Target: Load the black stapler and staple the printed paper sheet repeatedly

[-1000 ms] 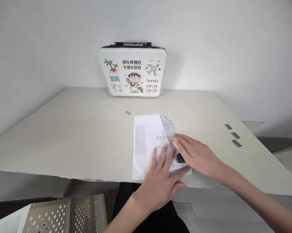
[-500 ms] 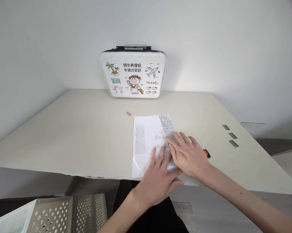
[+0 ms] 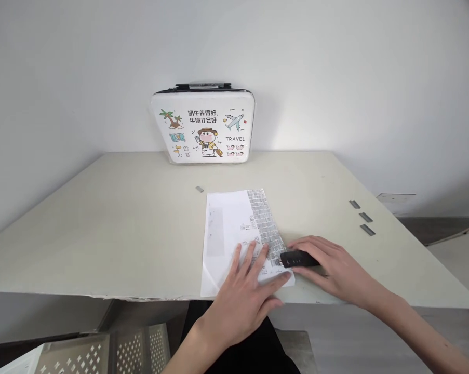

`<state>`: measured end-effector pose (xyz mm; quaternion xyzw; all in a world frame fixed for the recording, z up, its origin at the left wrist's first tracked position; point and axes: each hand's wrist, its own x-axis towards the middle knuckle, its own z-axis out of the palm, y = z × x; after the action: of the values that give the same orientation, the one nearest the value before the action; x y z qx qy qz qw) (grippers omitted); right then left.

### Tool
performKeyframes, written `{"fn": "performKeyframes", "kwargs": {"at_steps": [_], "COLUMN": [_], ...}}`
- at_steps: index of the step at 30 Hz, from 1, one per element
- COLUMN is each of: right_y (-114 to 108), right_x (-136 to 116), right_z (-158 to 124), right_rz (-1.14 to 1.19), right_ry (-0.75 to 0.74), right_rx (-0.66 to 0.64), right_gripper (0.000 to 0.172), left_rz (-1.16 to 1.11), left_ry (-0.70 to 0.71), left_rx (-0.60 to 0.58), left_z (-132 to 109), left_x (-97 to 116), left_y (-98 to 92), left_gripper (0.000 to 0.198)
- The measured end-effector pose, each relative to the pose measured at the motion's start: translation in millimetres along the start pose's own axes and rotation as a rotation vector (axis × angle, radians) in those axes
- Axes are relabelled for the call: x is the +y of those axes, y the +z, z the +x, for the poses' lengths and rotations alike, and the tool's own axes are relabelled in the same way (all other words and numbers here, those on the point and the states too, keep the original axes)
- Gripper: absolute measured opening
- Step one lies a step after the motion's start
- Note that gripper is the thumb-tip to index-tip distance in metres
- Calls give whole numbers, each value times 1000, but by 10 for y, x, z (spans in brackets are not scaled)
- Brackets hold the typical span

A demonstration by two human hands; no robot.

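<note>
A white printed paper sheet [image 3: 230,218] lies near the table's front edge, its lower left corner creased. Along its right side runs a band of silvery rows [image 3: 265,215] that look like closely set staples. My left hand [image 3: 244,296] rests flat on the lower part of the sheet, fingers spread. In my right hand [image 3: 327,265] is a black stapler [image 3: 298,258], gripped between thumb and fingers. Its metal nose touches the lower right of the sheet, at the lower end of the silvery band.
A white case with cartoon prints [image 3: 205,130] leans against the wall at the back. Three grey staple strips [image 3: 365,217] lie at the right of the table [image 3: 102,223], and a small grey strip [image 3: 199,189] behind the sheet. Perforated baskets [image 3: 74,356] stand below the table's front left.
My right hand has left the silvery band, moved right and taken hold of the stapler, bringing its nose to the sheet. My left hand stays on the paper. The view has shifted slightly.
</note>
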<state>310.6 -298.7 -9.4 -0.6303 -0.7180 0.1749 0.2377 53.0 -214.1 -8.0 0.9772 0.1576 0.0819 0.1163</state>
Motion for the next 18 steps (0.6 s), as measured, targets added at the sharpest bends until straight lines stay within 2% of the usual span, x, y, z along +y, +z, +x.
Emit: {"fn": "performKeyframes", "kwargs": {"at_steps": [3, 5, 9, 12, 15, 18], "right_y": [0, -36, -143, -186, -186, -181], "right_x": [146, 203, 259, 278, 233, 113], "right_z": [-168, -288, -568, -755, -836, -779], "right_rz": [-6, -19, -20, 0, 18, 38], "right_ry": [85, 154, 286, 362, 391, 395], "right_rx": [50, 101, 216, 296, 342, 357], "right_gripper": [29, 29, 30, 33, 33, 31], "left_rz": [6, 16, 85, 133, 149, 139], "left_ry": [27, 35, -81, -120, -91, -58], "left_rx": [-26, -27, 77, 33, -22, -20], "left_z": [-42, -109, -356, -517, -501, -277], "left_x": [-36, -142, -576, -861, -896, -761], "left_y": [-70, -132, -262, -333, -342, -271], "left_gripper": [53, 56, 62, 71, 76, 70]}}
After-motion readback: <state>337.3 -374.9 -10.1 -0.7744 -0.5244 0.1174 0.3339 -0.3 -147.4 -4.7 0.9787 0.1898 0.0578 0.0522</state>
